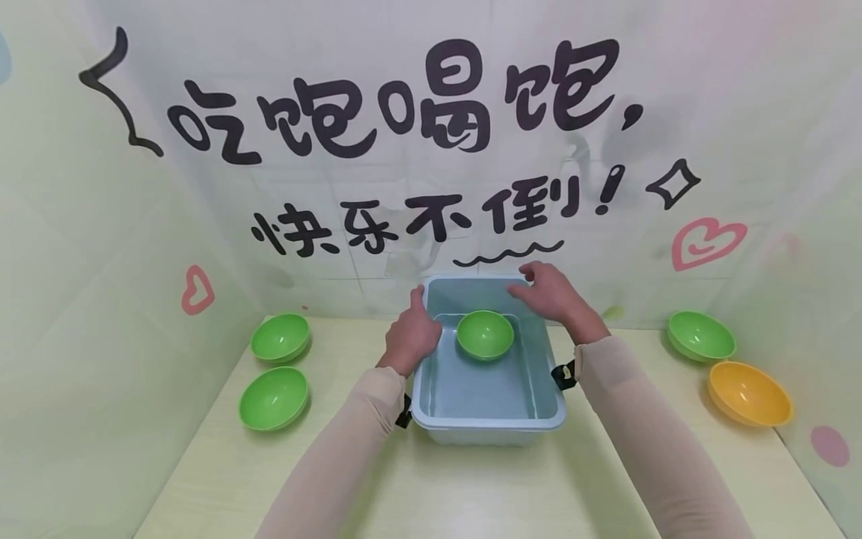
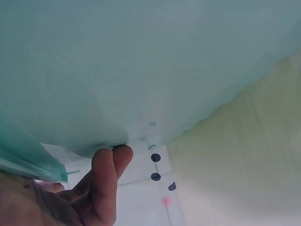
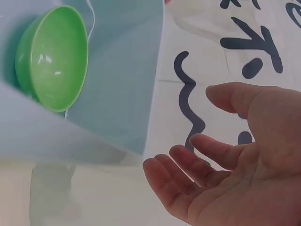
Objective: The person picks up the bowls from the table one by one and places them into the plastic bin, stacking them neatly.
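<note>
A light blue plastic tub [image 1: 491, 424] stands in the middle of the table, with a green bowl [image 1: 485, 335] inside it. My left hand [image 1: 412, 335] grips the tub's left rim; in the left wrist view, its fingers [image 2: 104, 181] lie against the outside of the wall. Over the tub's far right corner, my right hand [image 1: 548, 292] is raised with nothing in its grasp. The right wrist view shows its loosely bent fingers [image 3: 176, 188] spread apart from the thumb, beside the tub [image 3: 122, 70] and not holding it.
Two green bowls, a far one [image 1: 280, 337] and a nearer one [image 1: 273, 398], sit on the left of the table [image 1: 202, 486]. At the right are a green bowl [image 1: 701, 336] and an orange bowl [image 1: 750, 393]. A printed curtain [image 1: 404, 172] hangs close behind the tub.
</note>
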`<action>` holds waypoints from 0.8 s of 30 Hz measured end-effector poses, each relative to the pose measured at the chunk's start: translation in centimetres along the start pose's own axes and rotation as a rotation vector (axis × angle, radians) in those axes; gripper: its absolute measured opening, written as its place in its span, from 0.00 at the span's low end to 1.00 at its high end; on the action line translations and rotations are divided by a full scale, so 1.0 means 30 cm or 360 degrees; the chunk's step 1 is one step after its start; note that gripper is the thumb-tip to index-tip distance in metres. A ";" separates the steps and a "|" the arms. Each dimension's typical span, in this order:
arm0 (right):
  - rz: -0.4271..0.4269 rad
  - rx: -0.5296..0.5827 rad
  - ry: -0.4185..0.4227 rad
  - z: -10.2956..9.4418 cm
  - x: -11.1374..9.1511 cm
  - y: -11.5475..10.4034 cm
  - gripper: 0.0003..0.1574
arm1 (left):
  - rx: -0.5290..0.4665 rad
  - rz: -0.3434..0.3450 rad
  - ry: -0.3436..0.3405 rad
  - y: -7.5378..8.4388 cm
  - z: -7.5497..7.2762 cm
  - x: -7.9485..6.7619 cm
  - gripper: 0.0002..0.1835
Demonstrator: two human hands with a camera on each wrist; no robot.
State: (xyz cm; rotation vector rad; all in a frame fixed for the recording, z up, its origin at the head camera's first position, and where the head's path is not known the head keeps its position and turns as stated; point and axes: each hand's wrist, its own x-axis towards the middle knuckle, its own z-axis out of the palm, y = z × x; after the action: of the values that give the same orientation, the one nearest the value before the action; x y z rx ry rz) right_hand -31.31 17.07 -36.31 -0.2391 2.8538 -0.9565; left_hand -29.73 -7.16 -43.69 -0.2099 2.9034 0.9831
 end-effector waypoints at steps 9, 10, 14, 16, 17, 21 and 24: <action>0.0085 0.0000 -0.0017 -0.036 -0.020 0.058 0.42 | -0.0023 0.0003 -0.0008 -0.002 -0.001 0.002 0.46; 0.0099 -0.0003 -0.0021 -0.038 -0.021 0.065 0.42 | -0.0022 0.0001 -0.0009 -0.002 -0.001 0.002 0.46; 0.0117 -0.0035 -0.0020 -0.053 -0.032 0.093 0.43 | -0.0008 -0.0002 -0.0003 0.000 -0.001 0.001 0.46; 0.0125 -0.0040 -0.0009 -0.058 -0.039 0.110 0.42 | -0.0003 0.0001 -0.0006 0.001 -0.002 0.001 0.46; 0.0130 -0.0041 -0.0002 -0.061 -0.042 0.118 0.42 | 0.0001 0.0003 -0.0007 0.002 -0.003 0.001 0.45; 0.0147 -0.0049 0.0011 -0.073 -0.059 0.144 0.43 | 0.0011 0.0001 -0.0013 0.003 -0.004 0.001 0.45; 0.0143 -0.0064 0.0016 -0.085 -0.072 0.163 0.44 | 0.0017 -0.0003 -0.0013 0.003 -0.004 0.001 0.45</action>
State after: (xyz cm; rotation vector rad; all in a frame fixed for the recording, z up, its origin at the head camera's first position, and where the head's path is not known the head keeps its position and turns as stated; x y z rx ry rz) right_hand -30.15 22.82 -37.11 -0.1092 2.8679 -0.8868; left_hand -29.79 -7.16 -43.53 -0.2078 2.8998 0.9656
